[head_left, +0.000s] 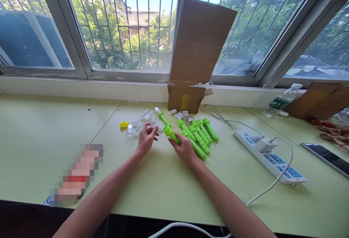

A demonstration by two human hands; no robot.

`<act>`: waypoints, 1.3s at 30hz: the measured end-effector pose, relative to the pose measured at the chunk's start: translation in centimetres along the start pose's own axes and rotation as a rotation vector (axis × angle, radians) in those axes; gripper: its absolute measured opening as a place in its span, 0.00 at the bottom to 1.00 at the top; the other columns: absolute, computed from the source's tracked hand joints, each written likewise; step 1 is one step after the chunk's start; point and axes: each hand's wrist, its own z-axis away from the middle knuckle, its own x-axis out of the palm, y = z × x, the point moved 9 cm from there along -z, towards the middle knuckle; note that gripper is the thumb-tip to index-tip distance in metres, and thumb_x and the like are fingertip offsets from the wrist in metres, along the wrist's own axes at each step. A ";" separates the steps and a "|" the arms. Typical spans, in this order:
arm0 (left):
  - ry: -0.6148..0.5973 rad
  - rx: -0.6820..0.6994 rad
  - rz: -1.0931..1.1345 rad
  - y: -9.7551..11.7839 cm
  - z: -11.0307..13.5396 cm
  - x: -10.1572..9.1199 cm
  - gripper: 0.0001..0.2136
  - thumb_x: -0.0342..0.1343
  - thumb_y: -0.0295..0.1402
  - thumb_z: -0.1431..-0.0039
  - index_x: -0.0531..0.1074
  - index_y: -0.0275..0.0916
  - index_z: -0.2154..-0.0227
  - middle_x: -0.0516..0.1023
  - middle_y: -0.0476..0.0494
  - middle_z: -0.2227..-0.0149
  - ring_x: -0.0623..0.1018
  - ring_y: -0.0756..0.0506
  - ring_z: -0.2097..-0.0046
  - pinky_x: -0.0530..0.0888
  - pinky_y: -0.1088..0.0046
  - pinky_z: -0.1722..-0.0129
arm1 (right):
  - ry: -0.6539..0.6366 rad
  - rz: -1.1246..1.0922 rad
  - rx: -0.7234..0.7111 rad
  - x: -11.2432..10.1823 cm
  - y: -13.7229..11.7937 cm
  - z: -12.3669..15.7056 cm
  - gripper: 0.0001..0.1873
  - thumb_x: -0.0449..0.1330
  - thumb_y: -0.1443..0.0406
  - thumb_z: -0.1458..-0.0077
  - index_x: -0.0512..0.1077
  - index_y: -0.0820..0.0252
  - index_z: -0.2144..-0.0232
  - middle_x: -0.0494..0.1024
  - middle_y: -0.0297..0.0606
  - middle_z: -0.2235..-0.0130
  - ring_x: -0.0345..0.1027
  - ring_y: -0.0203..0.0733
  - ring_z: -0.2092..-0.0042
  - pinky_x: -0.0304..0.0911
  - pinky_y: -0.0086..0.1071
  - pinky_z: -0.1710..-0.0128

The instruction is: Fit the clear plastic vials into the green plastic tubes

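Observation:
My right hand [184, 147] is closed around a bright green plastic tube [170, 132], its round end pointing up and left. Pinched in the fingers of my left hand [147, 138] is a translucent whitish plastic piece [156, 127], close to that end but apart from it as far as I can see. Several green tubes [200, 136] lie beside my right hand. Another green tube [163, 118] with a clear tip lies behind my hands. Several clear plastic caps [139, 121] are heaped behind my left hand, with a small yellow piece [124, 125] to their left.
An open cardboard box [177, 98] stands against the window sill, small whitish parts [185, 114] before it. On the right are a white power strip [268, 158] with cables, a phone [327, 156] and a water bottle [283, 99]. A blurred-out object [77, 176] lies at left.

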 end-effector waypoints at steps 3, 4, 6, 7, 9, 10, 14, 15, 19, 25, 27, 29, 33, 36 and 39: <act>0.029 0.027 0.023 0.5 0.0 -0.4 0.22 0.60 0.44 0.49 0.62 0.39 0.55 0.74 0.49 0.74 0.77 0.47 0.70 0.75 0.74 0.77 | 0.001 -0.001 -0.009 0.1 0.1 0.0 0.15 0.56 0.56 0.45 0.72 0.57 0.59 0.79 0.39 0.63 0.72 0.46 0.64 0.65 0.34 0.63; 0.034 0.036 0.028 0.6 0.0 -0.4 0.22 0.59 0.44 0.48 0.61 0.40 0.54 0.74 0.49 0.74 0.77 0.47 0.70 0.75 0.73 0.76 | -0.001 0.002 -0.006 0.1 0.2 0.0 0.15 0.57 0.56 0.45 0.72 0.57 0.58 0.79 0.40 0.62 0.72 0.46 0.64 0.65 0.35 0.63; 0.039 0.053 0.034 0.9 0.0 -0.4 0.22 0.59 0.43 0.47 0.60 0.41 0.53 0.73 0.50 0.74 0.78 0.47 0.70 0.76 0.73 0.76 | -0.009 0.017 -0.001 0.2 0.3 0.0 0.15 0.57 0.57 0.45 0.72 0.57 0.58 0.79 0.40 0.62 0.72 0.47 0.63 0.65 0.35 0.63; 0.036 0.061 0.036 0.9 0.0 -0.4 0.22 0.58 0.43 0.47 0.60 0.41 0.53 0.73 0.50 0.74 0.78 0.47 0.70 0.76 0.73 0.75 | -0.016 0.029 0.000 0.3 0.3 0.0 0.15 0.57 0.57 0.45 0.72 0.57 0.58 0.79 0.40 0.62 0.72 0.47 0.63 0.65 0.35 0.63; 0.020 0.070 0.042 1.0 0.0 -0.2 0.21 0.58 0.43 0.47 0.60 0.42 0.53 0.73 0.51 0.75 0.78 0.47 0.69 0.76 0.73 0.75 | -0.030 0.051 -0.003 0.4 0.3 0.0 0.16 0.57 0.57 0.46 0.72 0.56 0.57 0.79 0.40 0.61 0.72 0.47 0.62 0.65 0.35 0.62; 0.012 0.072 0.045 1.0 0.0 -0.2 0.21 0.58 0.43 0.47 0.60 0.41 0.54 0.73 0.51 0.75 0.78 0.47 0.69 0.76 0.73 0.75 | -0.034 0.059 -0.005 0.5 0.2 0.0 0.16 0.57 0.57 0.45 0.72 0.56 0.57 0.79 0.40 0.60 0.72 0.47 0.62 0.65 0.35 0.62; 0.013 0.065 0.045 0.9 -0.1 -0.2 0.21 0.59 0.43 0.47 0.61 0.41 0.54 0.75 0.49 0.73 0.79 0.46 0.69 0.76 0.72 0.74 | -0.044 0.091 -0.014 0.6 0.3 0.0 0.16 0.57 0.59 0.46 0.72 0.57 0.56 0.78 0.40 0.60 0.72 0.47 0.61 0.65 0.36 0.62; 0.016 0.061 0.041 0.9 -0.1 -0.3 0.21 0.59 0.43 0.47 0.61 0.41 0.54 0.75 0.49 0.73 0.79 0.46 0.69 0.76 0.72 0.74 | -0.046 0.100 -0.016 0.7 0.3 0.0 0.16 0.57 0.59 0.46 0.72 0.57 0.56 0.78 0.40 0.60 0.72 0.47 0.61 0.65 0.36 0.61; 0.023 0.057 0.030 1.0 -0.1 -0.4 0.22 0.60 0.43 0.48 0.62 0.40 0.53 0.76 0.47 0.72 0.79 0.47 0.69 0.76 0.73 0.74 | -0.051 0.118 -0.016 0.9 0.7 0.0 0.16 0.58 0.60 0.46 0.71 0.58 0.55 0.78 0.42 0.59 0.72 0.48 0.60 0.65 0.38 0.60; 0.040 0.059 0.009 1.0 -0.1 -0.7 0.22 0.60 0.43 0.48 0.63 0.40 0.53 0.76 0.47 0.73 0.79 0.47 0.69 0.76 0.74 0.74 | -0.051 0.109 -0.033 1.0 0.6 0.2 0.18 0.58 0.63 0.47 0.70 0.60 0.53 0.77 0.43 0.56 0.71 0.48 0.57 0.65 0.38 0.56; 0.039 0.057 0.005 1.0 -0.1 -0.7 0.22 0.60 0.43 0.48 0.63 0.40 0.54 0.76 0.48 0.73 0.78 0.47 0.69 0.76 0.74 0.74 | -0.064 0.107 -0.052 1.0 0.2 0.3 0.17 0.58 0.63 0.47 0.70 0.59 0.54 0.77 0.42 0.57 0.71 0.47 0.57 0.65 0.38 0.57; 0.036 0.053 0.007 0.9 -0.1 -0.7 0.22 0.60 0.43 0.49 0.63 0.40 0.54 0.75 0.48 0.74 0.78 0.47 0.69 0.76 0.74 0.74 | -0.077 0.106 -0.070 1.0 -0.1 0.3 0.15 0.58 0.64 0.47 0.71 0.58 0.55 0.77 0.41 0.58 0.70 0.47 0.58 0.65 0.37 0.58; -0.014 0.015 0.009 0.5 -0.3 -0.4 0.21 0.61 0.45 0.50 0.66 0.39 0.57 0.77 0.47 0.72 0.78 0.48 0.71 0.75 0.74 0.74 | -0.063 0.101 -0.067 0.9 -0.1 0.3 0.15 0.57 0.64 0.46 0.71 0.58 0.55 0.78 0.42 0.59 0.70 0.46 0.58 0.65 0.37 0.58; -0.045 -0.024 0.002 0.2 -0.4 -0.3 0.20 0.61 0.46 0.51 0.68 0.37 0.61 0.77 0.46 0.72 0.77 0.49 0.73 0.75 0.74 0.75 | -0.060 0.097 -0.062 0.9 0.1 0.2 0.15 0.57 0.64 0.46 0.71 0.59 0.55 0.77 0.42 0.58 0.70 0.46 0.58 0.65 0.37 0.57; -0.064 -0.056 -0.001 -0.1 -0.4 -0.4 0.19 0.61 0.46 0.51 0.69 0.36 0.64 0.75 0.46 0.74 0.76 0.49 0.72 0.75 0.74 0.75 | -0.074 0.100 -0.067 0.9 0.0 0.3 0.14 0.58 0.64 0.46 0.72 0.58 0.56 0.77 0.42 0.58 0.70 0.46 0.58 0.65 0.36 0.58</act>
